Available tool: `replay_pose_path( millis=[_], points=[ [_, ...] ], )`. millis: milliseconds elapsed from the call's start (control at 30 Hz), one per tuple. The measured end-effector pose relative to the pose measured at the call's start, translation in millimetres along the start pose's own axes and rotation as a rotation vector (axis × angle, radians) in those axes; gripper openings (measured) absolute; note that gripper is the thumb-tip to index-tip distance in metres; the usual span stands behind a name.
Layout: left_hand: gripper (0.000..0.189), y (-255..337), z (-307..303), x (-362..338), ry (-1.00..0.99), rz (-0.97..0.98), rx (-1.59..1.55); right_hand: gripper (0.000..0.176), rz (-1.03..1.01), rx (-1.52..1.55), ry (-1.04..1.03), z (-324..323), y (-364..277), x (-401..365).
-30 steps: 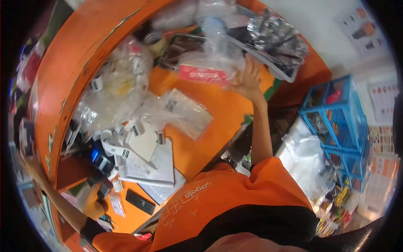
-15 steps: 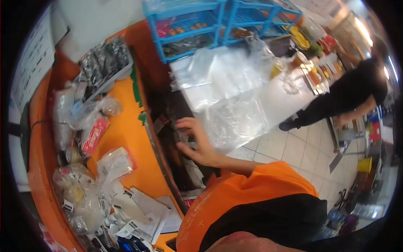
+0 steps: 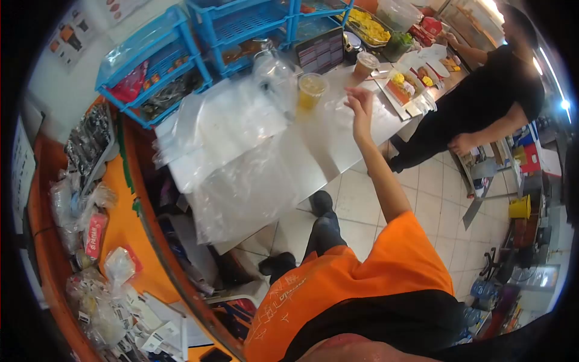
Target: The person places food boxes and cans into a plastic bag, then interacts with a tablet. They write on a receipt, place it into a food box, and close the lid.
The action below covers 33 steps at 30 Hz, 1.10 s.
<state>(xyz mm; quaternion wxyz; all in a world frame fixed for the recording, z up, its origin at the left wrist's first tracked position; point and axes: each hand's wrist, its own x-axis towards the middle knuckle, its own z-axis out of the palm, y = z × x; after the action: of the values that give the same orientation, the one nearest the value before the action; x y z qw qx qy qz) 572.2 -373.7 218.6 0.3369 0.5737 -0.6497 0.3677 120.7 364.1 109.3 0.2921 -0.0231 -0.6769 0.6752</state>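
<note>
My right hand [image 3: 360,107] reaches over the white work table [image 3: 353,148], its fingers apart and slightly bent, with nothing in them. Just beyond the fingertips stands a lidded plastic cup of brownish drink [image 3: 365,65]; I see no clear contact. To the left of the hand is another lidded cup, with a yellow drink [image 3: 312,92]. Clear plastic bags [image 3: 241,187] cover much of the table's left part, beside a stack of white sheets [image 3: 226,123]. My left hand is out of the picture.
Blue shelf crates [image 3: 247,30] stand behind the table. A person in black [image 3: 494,102] works at the right, near open food boxes [image 3: 404,87] and a tray of yellow food [image 3: 365,27]. An orange counter [image 3: 120,232] with packets and papers runs along the left.
My right hand has swung right, from the gap beside the orange counter to above the table near the cups. The view has turned right. My legs and feet now show.
</note>
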Motion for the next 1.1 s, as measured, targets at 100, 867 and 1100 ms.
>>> replay_pose_path(
  millis=[100,867,1100],
  points=[
    [0.053,90,-74,-117,-0.469,0.053,0.275,0.031,-0.087,-0.138,-0.07,-5,63,88],
    [0.023,503,-612,-513,-1.935,2.361,-1.286,0.042,-0.514,-0.269,-0.397,-25,161,206],
    [0.024,467,-634,-632,-1.291,3.037,-0.757,0.042,-0.522,-0.065,-0.381,-19,172,209]
  ],
)
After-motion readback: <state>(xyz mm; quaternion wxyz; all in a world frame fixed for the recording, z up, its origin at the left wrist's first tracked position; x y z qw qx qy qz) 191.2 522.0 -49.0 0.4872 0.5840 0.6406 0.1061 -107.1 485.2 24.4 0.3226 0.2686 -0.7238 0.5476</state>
